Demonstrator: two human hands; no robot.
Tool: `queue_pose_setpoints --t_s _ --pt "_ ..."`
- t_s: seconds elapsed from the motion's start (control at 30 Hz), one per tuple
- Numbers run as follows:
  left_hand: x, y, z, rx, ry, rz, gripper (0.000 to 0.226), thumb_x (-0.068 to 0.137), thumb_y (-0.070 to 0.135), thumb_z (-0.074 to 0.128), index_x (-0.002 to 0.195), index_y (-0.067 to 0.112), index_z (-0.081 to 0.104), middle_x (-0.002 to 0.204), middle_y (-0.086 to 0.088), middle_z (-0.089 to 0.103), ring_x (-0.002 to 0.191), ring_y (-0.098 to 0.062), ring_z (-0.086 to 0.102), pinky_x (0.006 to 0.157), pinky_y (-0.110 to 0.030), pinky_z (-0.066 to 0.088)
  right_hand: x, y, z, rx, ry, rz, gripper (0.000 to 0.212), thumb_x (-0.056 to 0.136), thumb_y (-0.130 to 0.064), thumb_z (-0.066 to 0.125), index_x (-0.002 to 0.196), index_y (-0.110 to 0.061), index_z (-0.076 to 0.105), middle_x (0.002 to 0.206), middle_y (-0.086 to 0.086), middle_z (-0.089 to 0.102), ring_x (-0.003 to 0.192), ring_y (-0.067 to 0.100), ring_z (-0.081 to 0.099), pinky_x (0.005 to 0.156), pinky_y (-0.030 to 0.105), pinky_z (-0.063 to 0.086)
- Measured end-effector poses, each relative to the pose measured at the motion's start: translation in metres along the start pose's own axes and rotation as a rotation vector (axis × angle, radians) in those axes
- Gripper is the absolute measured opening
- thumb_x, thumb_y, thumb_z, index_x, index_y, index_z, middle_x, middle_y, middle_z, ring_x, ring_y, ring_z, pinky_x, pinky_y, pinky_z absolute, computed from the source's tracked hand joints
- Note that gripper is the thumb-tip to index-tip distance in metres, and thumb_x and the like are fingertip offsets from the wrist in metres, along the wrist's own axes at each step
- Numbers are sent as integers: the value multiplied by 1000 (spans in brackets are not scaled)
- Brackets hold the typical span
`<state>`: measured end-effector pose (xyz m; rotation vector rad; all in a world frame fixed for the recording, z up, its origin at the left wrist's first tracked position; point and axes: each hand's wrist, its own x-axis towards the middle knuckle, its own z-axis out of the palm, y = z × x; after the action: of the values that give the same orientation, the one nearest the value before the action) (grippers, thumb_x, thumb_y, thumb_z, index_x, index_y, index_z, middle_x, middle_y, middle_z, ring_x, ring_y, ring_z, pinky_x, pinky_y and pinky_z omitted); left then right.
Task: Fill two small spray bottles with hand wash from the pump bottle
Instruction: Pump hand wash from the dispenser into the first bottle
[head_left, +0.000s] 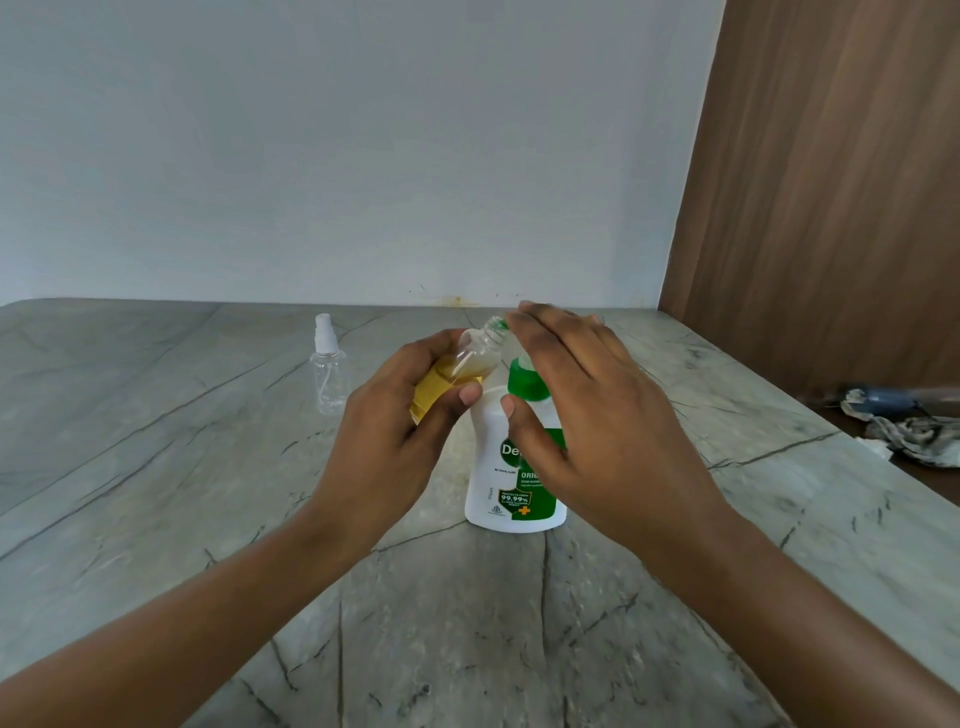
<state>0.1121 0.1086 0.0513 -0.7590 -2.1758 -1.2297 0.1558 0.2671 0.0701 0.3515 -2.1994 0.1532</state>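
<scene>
— Fingers (431, 353) of my left hand (395, 431) are curled round the small spray bottle (475, 353), thumb across its front. I hold it off the desk (208, 467), tilted, its open neck pointing up and to the right.
— What is in it?
— Amber liquid, filling the lower part.
— And your other hand?
— My right hand (597, 410) is flat, fingers straight and close together, laid over the top of the pump bottle (488, 467). They hide the pump head. I see only the green collar, and a green tip just beside the small bottle's mouth. Whether I am pressing down, I cannot tell.
— Where does the pump bottle stand?
— Upright on the desk, straight in front of me, white with a green label. The bottle I hold is just above its left shoulder.
— The other one?
— The second spray bottle (328, 371) stands upright further back on the left, well apart from both hands, clear, with its white spray top on.
— Anything else?
— A crumpled cloth (914, 441) lies on a darker surface to the right, below a wooden panel (831, 182)
</scene>
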Motion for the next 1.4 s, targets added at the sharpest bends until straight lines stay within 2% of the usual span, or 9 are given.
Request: queue_pose_setpoints --t_s 0.13,0.33,0.43,0.6,0.8,0.93,1.07,1.3,1.4 --pt "0 2 0 7 3 -4 44 87 40 51 127 22 53 108 19 59 96 15 52 74 1 37 1 -1 -2 35 7 8 53 88 -38 37 130 -8 51 131 6 54 119 18 44 94 25 30" --pt "-1 0 1 7 5 -15 44 86 41 50 126 22 53 110 14 62 102 6 53 76 0 38 0 -2 3 -51 41 -12 52 86 -35 39 127 -7 53 125 7 58 115 16 41 93 24 30" --pt "-2 -2 2 -14 0 -27 43 86 38 52 125 22 54 108 15 63 99 9 54 76 -1 38 -3 -2 7 -81 43 -5 49 85 -32 45 127 -8 53 123 6 58 113 17 43 94 23 29" --pt "-7 -5 2 -4 -9 -25 43 85 38 52 124 20 55 106 12 64 98 6 55 73 -1 38 -7 -4 11 -75 42 -29 47 80 -22 52 124 -6 55 119 8 59 109 18 45 99 28 37" --pt "-8 -6 3 -3 -27 -41 44 86 41 50 125 22 54 110 11 64 98 4 55 75 -2 39 -7 -2 11 -82 12 -17 50 77 -24 57 124 -7 56 120 7 60 111 15 42 99 25 27" --pt "-7 -5 3 0 -16 -29 44 86 39 50 126 20 54 110 10 64 99 3 56 75 -1 39 -6 -2 9 -62 -10 -11 49 82 -28 52 127 -8 54 123 6 58 114 16 44 100 25 27" --pt "-3 -2 2 -8 4 -12 42 88 37 51 126 21 53 109 12 63 99 5 55 74 -1 39 -1 1 1 11 -10 8 52 86 -36 39 130 -11 52 129 4 56 116 13 39 94 25 30" --pt "0 1 3 -26 3 -16 44 87 39 51 127 21 53 106 16 61 97 9 54 73 -1 39 0 1 1 -7 6 1 56 86 -39 37 132 -9 49 132 6 54 120 17 44 88 23 30" --pt "0 1 3 -26 2 -17 44 87 40 50 126 21 53 105 18 61 95 10 55 72 -1 39 0 1 2 9 10 11 56 86 -38 37 132 -9 49 132 6 53 119 14 39 88 22 31"
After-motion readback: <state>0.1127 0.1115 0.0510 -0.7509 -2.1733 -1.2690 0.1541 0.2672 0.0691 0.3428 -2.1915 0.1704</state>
